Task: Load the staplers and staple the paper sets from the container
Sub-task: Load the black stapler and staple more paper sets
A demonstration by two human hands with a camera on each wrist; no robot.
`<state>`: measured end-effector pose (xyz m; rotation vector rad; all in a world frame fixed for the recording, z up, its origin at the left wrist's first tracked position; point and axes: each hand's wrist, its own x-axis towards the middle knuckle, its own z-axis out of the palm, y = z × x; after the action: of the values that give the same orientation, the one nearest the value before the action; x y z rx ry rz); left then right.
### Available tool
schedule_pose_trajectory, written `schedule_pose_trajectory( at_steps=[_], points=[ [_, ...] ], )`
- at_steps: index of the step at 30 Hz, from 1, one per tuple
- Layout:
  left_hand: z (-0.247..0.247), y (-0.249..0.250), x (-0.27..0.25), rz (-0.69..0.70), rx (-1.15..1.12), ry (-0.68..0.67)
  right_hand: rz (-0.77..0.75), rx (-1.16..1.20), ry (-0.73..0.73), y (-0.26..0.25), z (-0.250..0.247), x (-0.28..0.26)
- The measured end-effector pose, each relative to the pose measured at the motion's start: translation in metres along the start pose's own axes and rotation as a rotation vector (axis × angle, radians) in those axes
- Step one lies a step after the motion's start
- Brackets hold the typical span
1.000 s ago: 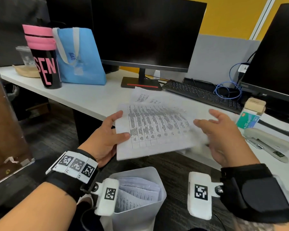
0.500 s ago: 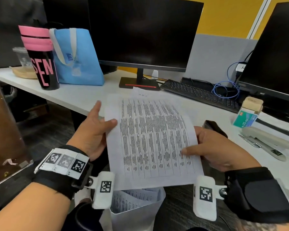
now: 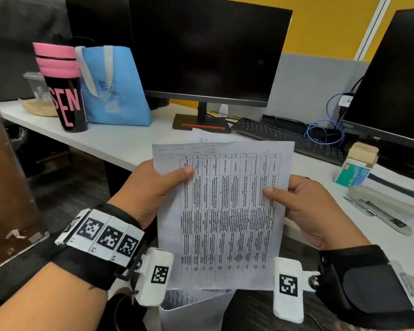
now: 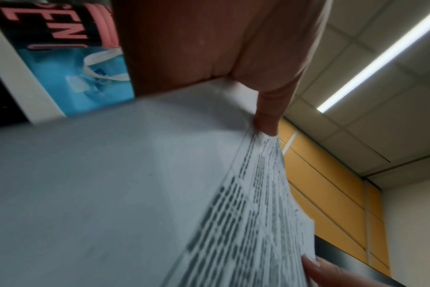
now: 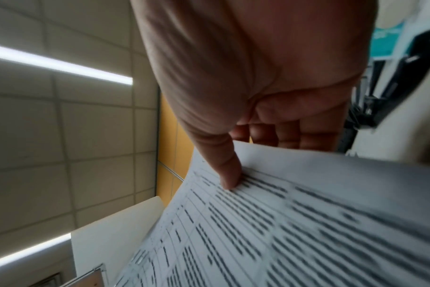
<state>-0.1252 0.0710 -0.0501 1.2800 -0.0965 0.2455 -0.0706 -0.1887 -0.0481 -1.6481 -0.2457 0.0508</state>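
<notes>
- paper set [image 3: 225, 211]: one, held upright in the air above the desk's near edge, long axis running away from the person; several staple marks show along its top left.
- left hand [image 3: 151, 189]: thumb on the front, fingers behind, pinching the set's left edge.
- right hand [image 3: 313, 209]: pinching the right edge likewise.
- stapler [image 3: 382, 206]: one in view, lying near the desk's right edge, just right of the right hand, which is the nearer; likely the next reach.
- staple box [image 3: 356, 168]: one, standing behind the stapler.
- container [image 3: 194, 314]: one, below the set, more papers inside.
</notes>
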Motion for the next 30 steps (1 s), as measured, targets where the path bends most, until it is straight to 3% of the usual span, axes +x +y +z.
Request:
schedule_pose_trajectory(
  at_steps=[6,11,13,16,21,23,25,27,30],
  points=[
    [0.009,0.005,-0.002,0.045,0.064,0.003,-0.118,-0.239,0.052,-0.01,-0.006,-0.001],
    [0.008,0.007,-0.002,0.045,0.177,0.035,-0.248,-0.774,0.579,-0.02,-0.025,0.007],
    [0.008,0.008,-0.004,0.033,0.228,0.021,-0.102,-1.019,0.555,-0.019,-0.033,0.017],
    [0.01,0.009,-0.006,0.005,0.281,-0.023,0.272,-1.122,0.37,-0.014,-0.033,0.03],
    [0.011,0.009,-0.006,-0.007,0.338,-0.048,0.423,-1.059,0.368,-0.007,-0.036,0.039],
    [0.012,0.01,-0.006,0.007,0.348,-0.039,0.409,-0.959,0.395,-0.011,-0.037,0.039],
    [0.013,0.01,-0.006,0.009,0.341,-0.03,0.286,-0.626,0.472,-0.018,-0.035,0.035],
    [0.016,0.011,-0.006,0.001,0.343,-0.037,0.062,-0.211,0.532,-0.031,-0.024,0.027],
    [0.023,0.013,-0.005,-0.003,0.367,-0.067,-0.147,0.233,0.446,-0.065,0.002,0.007]
  ],
)
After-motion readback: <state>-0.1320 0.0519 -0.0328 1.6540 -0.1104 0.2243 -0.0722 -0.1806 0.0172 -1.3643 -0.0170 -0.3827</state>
